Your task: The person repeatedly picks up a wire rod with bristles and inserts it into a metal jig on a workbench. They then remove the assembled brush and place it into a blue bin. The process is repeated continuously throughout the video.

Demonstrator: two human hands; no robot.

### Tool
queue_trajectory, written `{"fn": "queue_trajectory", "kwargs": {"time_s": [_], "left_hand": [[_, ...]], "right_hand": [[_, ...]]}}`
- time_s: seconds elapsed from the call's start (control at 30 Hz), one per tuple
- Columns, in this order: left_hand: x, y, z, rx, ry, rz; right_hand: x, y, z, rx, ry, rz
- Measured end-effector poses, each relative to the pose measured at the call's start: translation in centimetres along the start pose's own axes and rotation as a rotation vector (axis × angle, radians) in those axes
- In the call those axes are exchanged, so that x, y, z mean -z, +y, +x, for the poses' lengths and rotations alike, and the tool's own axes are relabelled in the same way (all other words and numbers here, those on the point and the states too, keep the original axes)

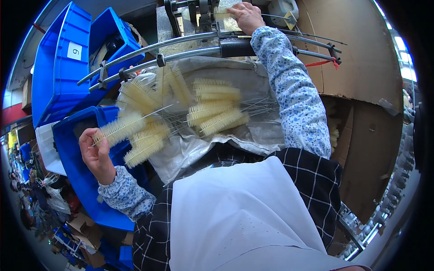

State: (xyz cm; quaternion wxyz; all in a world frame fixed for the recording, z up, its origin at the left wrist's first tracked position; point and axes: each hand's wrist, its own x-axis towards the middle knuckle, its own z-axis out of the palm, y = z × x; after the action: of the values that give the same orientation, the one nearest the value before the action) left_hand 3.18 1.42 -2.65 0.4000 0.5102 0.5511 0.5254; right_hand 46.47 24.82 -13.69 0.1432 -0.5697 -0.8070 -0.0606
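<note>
My left hand pinches the bristled end of a bottle brush with cream bristles. Its bare wire stem points up and to the right, over other brushes. At the far side, my right hand is closed around another brush, whose pale bristles show left of the fingers by the machine. A thin wire runs out to the right of that hand. Between my arms, a pile of similar brushes lies on a whitish plastic sheet, several with wire stems pointing right.
Two metal rails cross in front of the machine. Blue bins stand at the left, and another blue bin sits below my left forearm. Cardboard covers the right side. A red strip hangs at the rails' right end.
</note>
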Motion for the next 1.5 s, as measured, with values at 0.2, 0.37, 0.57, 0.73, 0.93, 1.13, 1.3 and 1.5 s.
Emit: {"fn": "queue_trajectory", "kwargs": {"time_s": [0.2, 0.37, 0.57, 0.73, 0.93, 1.13, 1.3, 1.5], "left_hand": [[1.1, 0.7, -0.6, -0.094, 0.151, -0.067], [1.9, 0.8, -0.4, -0.140, 0.246, -0.139], [1.8, 1.1, -0.4, -0.164, 0.231, -0.173], [1.8, 1.8, -0.5, -0.183, 0.252, -0.189], [2.0, 1.1, -0.4, -0.160, 0.219, -0.223], [0.4, 1.5, 0.0, -0.167, 0.222, -0.187], [1.1, 2.0, 0.3, -0.189, 0.186, -0.224], [2.2, 2.6, 0.4, -0.190, 0.211, -0.199]], "right_hand": [[2.6, 0.1, -3.2, -0.337, 0.169, -0.376], [0.8, 2.3, -4.8, -0.334, 0.264, -0.027], [0.4, -0.2, -3.5, -0.364, 0.186, 0.037], [0.5, -4.5, -2.0, -0.415, 0.130, 0.033], [-0.2, -10.4, 0.3, -0.433, 0.049, -0.019], [-0.3, -10.7, 0.5, -0.401, 0.061, 0.033], [1.0, -5.8, -1.7, -0.400, 0.038, -0.035], [1.7, 1.4, -3.9, -0.383, 0.046, -0.055]]}}
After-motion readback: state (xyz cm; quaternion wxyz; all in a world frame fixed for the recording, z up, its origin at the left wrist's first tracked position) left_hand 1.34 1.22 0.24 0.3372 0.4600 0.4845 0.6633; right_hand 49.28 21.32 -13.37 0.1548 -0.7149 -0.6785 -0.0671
